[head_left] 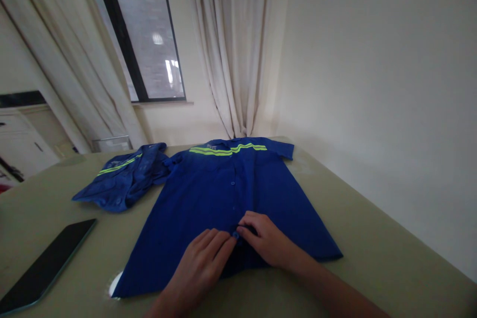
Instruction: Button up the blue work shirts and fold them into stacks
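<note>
A blue short-sleeved shirt [194, 194] with yellow-green stripes across the chest lies spread on the table, its collar at the far side. Small buttons run down its middle. Near the bottom hem, my left hand [206, 258] pinches the front edge of the shirt beside a button [235, 234]. My right hand [266, 238] grips the cloth just right of that button, thumb and forefinger close together. The fingertips of both hands nearly meet there, and the cloth is slightly lifted between them.
Left of the shirt lies a second, crumpled blue garment [124, 179] with similar stripes. A dark flat panel [48, 263] rests at the left on the green table [372, 258]. Beyond are curtains [238, 49], a window [149, 30] and a wall along the right.
</note>
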`<state>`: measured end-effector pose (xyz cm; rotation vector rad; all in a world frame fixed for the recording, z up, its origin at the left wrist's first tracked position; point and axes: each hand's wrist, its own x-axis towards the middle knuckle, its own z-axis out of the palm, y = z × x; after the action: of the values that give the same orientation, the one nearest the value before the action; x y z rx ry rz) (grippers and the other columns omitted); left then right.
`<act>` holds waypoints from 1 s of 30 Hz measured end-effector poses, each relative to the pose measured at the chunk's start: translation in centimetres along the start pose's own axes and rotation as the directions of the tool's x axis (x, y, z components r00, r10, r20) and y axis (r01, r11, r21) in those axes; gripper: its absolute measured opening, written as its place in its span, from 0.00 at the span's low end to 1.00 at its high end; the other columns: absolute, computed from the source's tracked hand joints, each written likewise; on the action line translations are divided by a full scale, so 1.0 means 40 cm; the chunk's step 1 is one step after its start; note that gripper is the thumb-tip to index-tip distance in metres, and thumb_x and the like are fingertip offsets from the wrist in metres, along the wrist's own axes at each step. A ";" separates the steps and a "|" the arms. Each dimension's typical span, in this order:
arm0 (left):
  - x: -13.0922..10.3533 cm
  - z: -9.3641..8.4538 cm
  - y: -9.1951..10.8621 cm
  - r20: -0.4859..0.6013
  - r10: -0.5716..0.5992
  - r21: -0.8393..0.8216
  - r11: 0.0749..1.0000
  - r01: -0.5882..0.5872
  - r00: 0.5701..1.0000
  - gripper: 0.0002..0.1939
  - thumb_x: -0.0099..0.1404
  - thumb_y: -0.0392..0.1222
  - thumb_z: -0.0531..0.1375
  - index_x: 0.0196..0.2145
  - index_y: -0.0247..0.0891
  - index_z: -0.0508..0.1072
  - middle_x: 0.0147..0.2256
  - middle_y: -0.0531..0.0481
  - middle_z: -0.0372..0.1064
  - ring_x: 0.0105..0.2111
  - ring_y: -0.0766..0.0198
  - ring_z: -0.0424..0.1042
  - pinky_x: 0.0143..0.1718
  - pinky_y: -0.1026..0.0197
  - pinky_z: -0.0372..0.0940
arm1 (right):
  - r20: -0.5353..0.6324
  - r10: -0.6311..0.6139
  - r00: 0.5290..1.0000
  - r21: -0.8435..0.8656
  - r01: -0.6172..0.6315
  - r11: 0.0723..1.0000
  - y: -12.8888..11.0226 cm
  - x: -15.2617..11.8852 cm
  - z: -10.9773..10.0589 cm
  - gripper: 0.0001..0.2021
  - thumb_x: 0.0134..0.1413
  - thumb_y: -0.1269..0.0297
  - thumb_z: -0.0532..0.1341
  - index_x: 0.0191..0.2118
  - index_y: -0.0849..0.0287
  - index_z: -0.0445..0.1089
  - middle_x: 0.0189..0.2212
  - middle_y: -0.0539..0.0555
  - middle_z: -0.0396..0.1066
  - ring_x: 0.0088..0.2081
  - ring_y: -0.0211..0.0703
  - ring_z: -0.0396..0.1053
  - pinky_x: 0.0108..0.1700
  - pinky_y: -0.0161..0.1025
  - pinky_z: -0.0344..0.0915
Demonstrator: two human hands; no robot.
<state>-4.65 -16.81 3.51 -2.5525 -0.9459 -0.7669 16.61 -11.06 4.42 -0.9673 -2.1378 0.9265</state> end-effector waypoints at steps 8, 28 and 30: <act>-0.013 0.021 -0.011 0.091 -0.120 -0.135 0.982 0.132 0.989 0.18 0.75 0.34 0.48 0.58 0.41 0.70 0.42 0.46 0.75 0.40 0.58 0.75 0.45 0.54 0.74 | -0.013 0.036 0.999 -0.067 -0.037 0.997 -0.005 -0.006 0.013 0.07 0.64 0.69 0.60 0.34 0.59 0.74 0.33 0.50 0.72 0.36 0.40 0.69 0.41 0.36 0.63; 0.017 0.024 -0.004 0.330 -0.571 -0.565 0.519 0.642 0.752 0.06 0.70 0.40 0.59 0.38 0.44 0.78 0.34 0.55 0.78 0.33 0.64 0.76 0.36 0.63 0.67 | 0.095 -0.024 0.995 -0.101 0.033 0.994 0.003 -0.010 -0.002 0.07 0.59 0.61 0.69 0.40 0.57 0.77 0.37 0.51 0.72 0.41 0.42 0.71 0.45 0.36 0.65; 0.016 0.026 -0.008 0.337 -0.575 -0.567 0.508 0.648 0.745 0.06 0.70 0.39 0.59 0.39 0.44 0.77 0.34 0.55 0.79 0.33 0.64 0.77 0.36 0.63 0.68 | 0.114 -0.053 0.992 -0.147 0.070 0.987 0.004 -0.010 -0.004 0.06 0.65 0.62 0.64 0.40 0.57 0.77 0.37 0.51 0.72 0.42 0.41 0.71 0.46 0.36 0.64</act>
<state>-4.06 -15.79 3.08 -2.8165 -2.0055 -1.3829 17.00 -11.25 4.27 -0.9358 -2.3448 0.8141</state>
